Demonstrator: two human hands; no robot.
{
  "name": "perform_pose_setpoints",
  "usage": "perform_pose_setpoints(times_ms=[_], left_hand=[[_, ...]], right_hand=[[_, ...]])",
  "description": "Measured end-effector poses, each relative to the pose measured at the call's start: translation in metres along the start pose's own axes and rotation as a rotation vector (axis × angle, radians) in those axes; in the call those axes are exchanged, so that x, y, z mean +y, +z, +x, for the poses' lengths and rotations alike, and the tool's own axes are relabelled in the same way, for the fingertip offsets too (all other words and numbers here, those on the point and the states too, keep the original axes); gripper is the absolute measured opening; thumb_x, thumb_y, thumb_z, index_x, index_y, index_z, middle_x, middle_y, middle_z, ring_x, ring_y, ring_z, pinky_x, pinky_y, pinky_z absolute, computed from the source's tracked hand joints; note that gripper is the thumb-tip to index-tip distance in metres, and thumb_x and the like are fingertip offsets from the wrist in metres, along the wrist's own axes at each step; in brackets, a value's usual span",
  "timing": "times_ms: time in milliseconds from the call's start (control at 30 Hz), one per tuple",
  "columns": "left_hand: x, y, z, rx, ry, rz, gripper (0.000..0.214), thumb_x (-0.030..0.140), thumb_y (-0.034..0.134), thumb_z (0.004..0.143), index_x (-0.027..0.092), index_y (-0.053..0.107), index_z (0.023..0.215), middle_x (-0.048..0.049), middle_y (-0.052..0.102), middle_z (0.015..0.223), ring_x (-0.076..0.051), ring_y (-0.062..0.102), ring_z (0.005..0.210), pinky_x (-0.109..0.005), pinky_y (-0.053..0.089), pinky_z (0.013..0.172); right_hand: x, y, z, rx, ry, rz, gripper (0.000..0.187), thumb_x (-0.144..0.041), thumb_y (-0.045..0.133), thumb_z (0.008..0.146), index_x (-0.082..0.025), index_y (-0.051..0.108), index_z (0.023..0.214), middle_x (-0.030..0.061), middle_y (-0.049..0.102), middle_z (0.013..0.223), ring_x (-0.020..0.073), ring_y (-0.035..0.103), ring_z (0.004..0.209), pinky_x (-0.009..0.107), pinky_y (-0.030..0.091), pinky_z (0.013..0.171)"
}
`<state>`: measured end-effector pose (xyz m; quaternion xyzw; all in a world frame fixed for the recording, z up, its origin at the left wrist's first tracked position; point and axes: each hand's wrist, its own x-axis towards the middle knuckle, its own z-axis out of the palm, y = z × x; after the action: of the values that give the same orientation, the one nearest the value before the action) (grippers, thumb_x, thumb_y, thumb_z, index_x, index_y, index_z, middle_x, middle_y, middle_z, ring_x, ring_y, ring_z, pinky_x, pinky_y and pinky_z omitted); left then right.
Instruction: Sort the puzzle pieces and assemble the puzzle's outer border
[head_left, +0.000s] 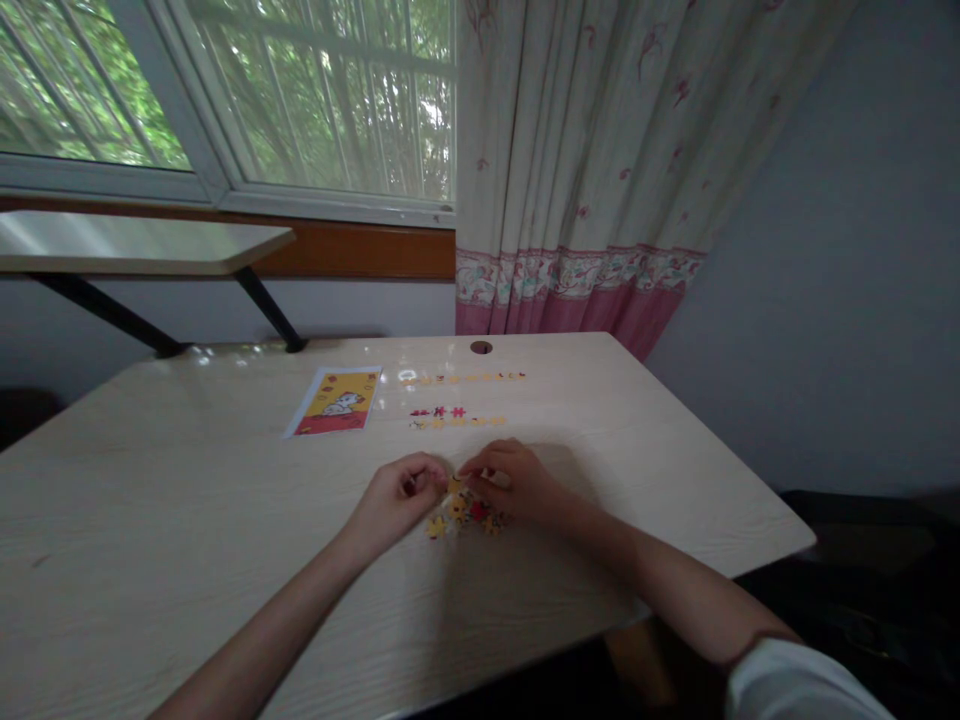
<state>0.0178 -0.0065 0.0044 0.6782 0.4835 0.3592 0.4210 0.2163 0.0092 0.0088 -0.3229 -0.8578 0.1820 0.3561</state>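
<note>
Flanking a yellow puzzle piece (454, 485) just below the frame's centre, the left hand (403, 492) and right hand (523, 482) curl in close beside it; whether either grip is closed on it, I cannot tell. Loose yellow and red pieces (436, 526) lie on the desk (225, 520) directly below. Higher in the frame run rows of pieces (457, 412), with a picture sheet (341, 400) to their left.
</note>
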Motion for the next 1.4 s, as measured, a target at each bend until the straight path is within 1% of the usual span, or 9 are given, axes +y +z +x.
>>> perform_pose_setpoints(times_ms=[200, 367, 433, 633, 767, 1133, 1233, 1333, 1400], left_hand=[[0.004, 0.001, -0.002, -0.048, -0.02, -0.023, 0.016, 0.03, 0.054, 0.071, 0.016, 0.055, 0.065, 0.004, 0.044, 0.052, -0.008, 0.035, 0.047, -0.019, 0.027, 0.043], [0.007, 0.0, -0.002, -0.073, -0.016, -0.001, 0.019, 0.033, 0.055, 0.073, 0.015, 0.057, 0.065, 0.0032, 0.048, 0.053, -0.008, 0.037, 0.047, -0.019, 0.029, 0.043], [0.006, -0.001, -0.002, -0.059, -0.008, 0.015, 0.022, 0.036, 0.054, 0.075, 0.015, 0.059, 0.069, 0.0019, 0.051, 0.056, -0.009, 0.04, 0.05, -0.019, 0.03, 0.045], [-0.002, -0.016, -0.002, 0.007, 0.094, 0.299, 0.021, 0.033, 0.05, 0.08, 0.016, 0.062, 0.083, -0.0013, 0.057, 0.067, -0.013, 0.047, 0.057, -0.022, 0.036, 0.052], [-0.005, -0.023, -0.005, 0.005, 0.161, 0.558, 0.017, 0.028, 0.046, 0.081, 0.019, 0.061, 0.079, -0.0027, 0.06, 0.078, -0.017, 0.054, 0.071, -0.026, 0.039, 0.062], [-0.006, -0.024, -0.005, -0.033, 0.182, 0.707, 0.02, 0.029, 0.041, 0.085, 0.021, 0.057, 0.078, -0.0021, 0.059, 0.079, -0.018, 0.056, 0.074, -0.025, 0.039, 0.063], [-0.007, -0.024, -0.005, -0.034, 0.175, 0.701, 0.018, 0.028, 0.042, 0.084, 0.021, 0.058, 0.078, -0.0018, 0.059, 0.079, -0.017, 0.055, 0.073, -0.025, 0.038, 0.06], [-0.006, -0.023, -0.005, -0.037, 0.174, 0.688, 0.017, 0.027, 0.043, 0.084, 0.021, 0.058, 0.079, -0.0017, 0.059, 0.078, -0.017, 0.055, 0.072, -0.024, 0.038, 0.06], [-0.005, -0.023, -0.005, -0.039, 0.173, 0.701, 0.018, 0.027, 0.043, 0.084, 0.021, 0.058, 0.08, -0.0018, 0.059, 0.079, -0.018, 0.055, 0.073, -0.025, 0.038, 0.061]], right_hand=[[0.004, -0.001, -0.001, -0.01, -0.164, -0.142, 0.012, -0.028, 0.057, 0.083, -0.02, 0.066, 0.082, 0.0019, 0.067, 0.078, 0.0123, 0.059, 0.073, 0.026, 0.039, 0.074], [0.008, 0.001, -0.001, -0.034, -0.214, -0.2, 0.012, -0.029, 0.056, 0.084, -0.022, 0.066, 0.084, 0.0015, 0.067, 0.079, 0.012, 0.059, 0.073, 0.027, 0.037, 0.074], [0.01, -0.002, 0.0, 0.015, -0.209, -0.201, 0.013, -0.029, 0.056, 0.085, -0.022, 0.066, 0.084, 0.0017, 0.067, 0.078, 0.0123, 0.059, 0.073, 0.027, 0.038, 0.074], [0.026, -0.026, 0.006, 0.399, 0.03, -0.106, 0.014, -0.03, 0.057, 0.083, -0.021, 0.066, 0.078, 0.0026, 0.067, 0.074, 0.0131, 0.057, 0.069, 0.028, 0.043, 0.07], [0.04, -0.032, 0.007, 0.491, 0.123, -0.087, 0.013, -0.03, 0.058, 0.081, -0.021, 0.068, 0.077, 0.0029, 0.066, 0.075, 0.013, 0.055, 0.065, 0.029, 0.045, 0.068], [0.048, -0.031, 0.01, 0.525, 0.161, -0.018, 0.01, -0.026, 0.061, 0.078, -0.02, 0.069, 0.077, 0.0031, 0.066, 0.075, 0.0123, 0.054, 0.065, 0.026, 0.045, 0.065], [0.075, -0.039, 0.014, 0.446, 0.264, -0.031, 0.015, -0.03, 0.062, 0.077, -0.018, 0.07, 0.079, 0.0038, 0.067, 0.077, 0.0127, 0.054, 0.067, 0.025, 0.044, 0.065], [0.112, -0.049, 0.021, 0.294, 0.527, -0.078, 0.021, -0.034, 0.062, 0.075, -0.017, 0.071, 0.084, 0.0037, 0.068, 0.077, 0.0123, 0.055, 0.064, 0.024, 0.043, 0.062], [0.136, -0.056, 0.026, 0.269, 0.606, -0.11, 0.021, -0.032, 0.063, 0.074, -0.015, 0.071, 0.082, 0.005, 0.069, 0.073, 0.0129, 0.057, 0.063, 0.023, 0.041, 0.059]])
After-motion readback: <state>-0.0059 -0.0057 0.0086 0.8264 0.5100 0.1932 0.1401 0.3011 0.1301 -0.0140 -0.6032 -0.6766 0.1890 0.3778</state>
